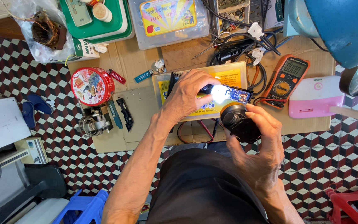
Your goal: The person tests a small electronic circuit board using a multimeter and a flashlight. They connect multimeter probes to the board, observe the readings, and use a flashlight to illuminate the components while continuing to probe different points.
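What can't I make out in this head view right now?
- Circuit board in the left hand: glare whites out its near end and the fingers cover the rest.
- Round black part in the right hand: its underside is hidden by the palm.
- Blue dome: cut off by the top and right edges.
- Multimeter display: too small.

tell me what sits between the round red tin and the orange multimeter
In the head view, between the round red tin and the orange multimeter: the left hand holding a lit blue device.
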